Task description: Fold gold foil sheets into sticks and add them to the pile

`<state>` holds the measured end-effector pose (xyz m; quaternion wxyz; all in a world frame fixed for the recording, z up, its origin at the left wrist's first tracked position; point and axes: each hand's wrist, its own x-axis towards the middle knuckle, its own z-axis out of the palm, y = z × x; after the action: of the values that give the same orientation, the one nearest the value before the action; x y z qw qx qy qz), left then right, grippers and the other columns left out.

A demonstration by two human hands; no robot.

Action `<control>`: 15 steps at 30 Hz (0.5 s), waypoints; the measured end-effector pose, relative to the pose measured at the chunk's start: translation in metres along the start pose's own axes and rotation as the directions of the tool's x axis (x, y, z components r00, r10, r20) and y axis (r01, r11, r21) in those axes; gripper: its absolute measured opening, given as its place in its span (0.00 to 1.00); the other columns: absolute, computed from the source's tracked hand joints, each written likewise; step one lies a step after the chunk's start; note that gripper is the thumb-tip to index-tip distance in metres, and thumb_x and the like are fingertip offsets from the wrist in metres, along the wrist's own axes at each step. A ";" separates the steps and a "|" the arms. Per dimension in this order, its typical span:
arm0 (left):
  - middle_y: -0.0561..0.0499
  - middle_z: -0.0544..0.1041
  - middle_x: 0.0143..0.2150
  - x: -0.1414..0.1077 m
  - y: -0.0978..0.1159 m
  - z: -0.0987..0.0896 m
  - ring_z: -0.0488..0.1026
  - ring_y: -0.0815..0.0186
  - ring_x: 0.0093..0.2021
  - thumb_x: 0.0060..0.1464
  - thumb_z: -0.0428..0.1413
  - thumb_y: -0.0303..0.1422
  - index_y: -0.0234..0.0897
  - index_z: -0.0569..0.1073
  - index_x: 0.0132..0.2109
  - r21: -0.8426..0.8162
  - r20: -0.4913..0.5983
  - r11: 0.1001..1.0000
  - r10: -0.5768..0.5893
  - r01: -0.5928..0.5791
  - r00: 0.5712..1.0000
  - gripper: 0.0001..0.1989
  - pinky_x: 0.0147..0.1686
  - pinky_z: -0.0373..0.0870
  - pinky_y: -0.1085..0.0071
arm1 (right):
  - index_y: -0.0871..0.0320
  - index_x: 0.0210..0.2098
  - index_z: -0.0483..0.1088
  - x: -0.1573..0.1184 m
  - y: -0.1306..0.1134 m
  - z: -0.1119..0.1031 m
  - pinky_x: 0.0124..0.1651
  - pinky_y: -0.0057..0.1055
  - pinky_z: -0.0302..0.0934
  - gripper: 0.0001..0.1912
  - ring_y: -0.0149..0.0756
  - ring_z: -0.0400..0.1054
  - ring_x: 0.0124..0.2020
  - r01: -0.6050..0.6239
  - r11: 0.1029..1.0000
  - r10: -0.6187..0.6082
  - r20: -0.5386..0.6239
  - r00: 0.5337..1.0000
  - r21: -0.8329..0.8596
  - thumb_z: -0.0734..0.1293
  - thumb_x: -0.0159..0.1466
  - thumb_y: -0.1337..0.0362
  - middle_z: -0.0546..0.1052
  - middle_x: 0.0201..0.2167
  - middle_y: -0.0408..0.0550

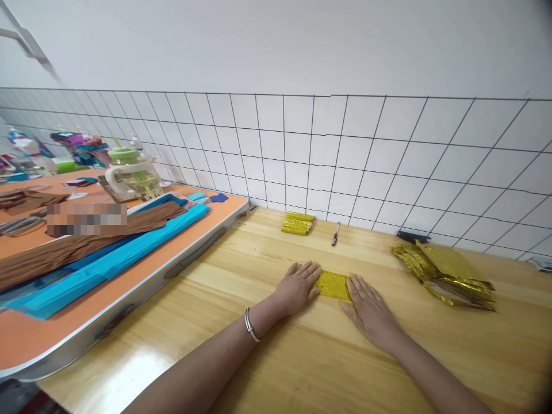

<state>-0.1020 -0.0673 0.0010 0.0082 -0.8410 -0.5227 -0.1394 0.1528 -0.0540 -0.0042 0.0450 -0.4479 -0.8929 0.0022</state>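
Observation:
A flat piece of gold foil [333, 285] lies on the wooden table between my two hands. My left hand [298, 287], with a bracelet on its wrist, rests flat on the foil's left end, fingers spread. On the foil's right end lies my right hand [368, 307], palm down, with the thumb apart from the fingers. Beyond my hands sit several small gold rolls [297, 223] side by side. A small dark-tipped tool [335, 234] is to the right of these rolls. Farther right is a loose stack of gold foil sheets [452, 270].
To the left, an orange-topped table [38, 339] bears turquoise fabric [116, 259], brown fabric [142, 221], scissors [21, 224] and a jug with a green lid [133, 172]. A black object [413, 236] lies by the tiled wall [297, 155].

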 end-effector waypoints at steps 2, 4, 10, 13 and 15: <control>0.49 0.50 0.66 0.000 0.006 -0.002 0.44 0.61 0.66 0.61 0.40 0.42 0.42 0.49 0.64 -0.017 -0.009 0.999 0.047 -0.047 0.999 0.26 0.62 0.40 0.58 | 0.64 0.64 0.46 0.000 -0.001 -0.001 0.64 0.43 0.38 0.36 0.43 0.35 0.66 -0.014 1.000 0.014 0.003 1.000 -0.001 0.46 0.65 0.45 0.44 0.66 0.54; 0.50 0.49 0.66 0.000 0.011 -0.004 0.43 0.62 0.66 0.62 0.39 0.42 0.42 0.49 0.64 -0.046 0.028 0.988 0.150 -0.148 0.988 0.25 0.62 0.40 0.60 | 0.63 0.64 0.46 0.000 -0.002 -0.003 0.64 0.44 0.38 0.36 0.43 0.35 0.66 -0.020 1.000 0.020 0.009 1.000 -0.002 0.46 0.65 0.45 0.43 0.66 0.54; 0.48 0.50 0.66 -0.001 0.016 -0.003 0.44 0.60 0.66 0.62 0.37 0.45 0.41 0.47 0.65 -0.089 0.113 0.960 0.274 -0.265 0.955 0.28 0.61 0.42 0.61 | 0.63 0.64 0.48 0.003 -0.009 -0.009 0.64 0.45 0.37 0.35 0.44 0.36 0.66 -0.030 0.999 0.030 0.015 0.999 0.014 0.47 0.65 0.46 0.45 0.65 0.54; 0.48 0.52 0.65 -0.001 0.013 -0.004 0.46 0.61 0.65 0.62 0.37 0.45 0.42 0.50 0.64 -0.092 0.108 0.961 0.270 -0.260 0.957 0.26 0.61 0.43 0.62 | 0.62 0.63 0.48 0.005 -0.011 -0.008 0.63 0.44 0.38 0.33 0.43 0.38 0.65 0.005 0.999 -0.006 0.029 1.000 0.042 0.48 0.65 0.48 0.47 0.65 0.54; 0.49 0.54 0.65 0.001 0.011 -0.006 0.48 0.61 0.65 0.62 0.37 0.44 0.43 0.52 0.63 -0.091 0.106 0.961 0.269 -0.260 0.957 0.25 0.60 0.45 0.63 | 0.61 0.63 0.49 0.006 -0.011 -0.007 0.63 0.44 0.39 0.33 0.42 0.40 0.65 0.021 0.998 -0.024 0.042 0.999 0.060 0.48 0.65 0.48 0.50 0.64 0.54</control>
<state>-0.0931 -0.0723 0.0082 -0.0361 -0.9098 -0.3992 -0.1073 0.1412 -0.0556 0.0040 0.0392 -0.4362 -0.8982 0.0377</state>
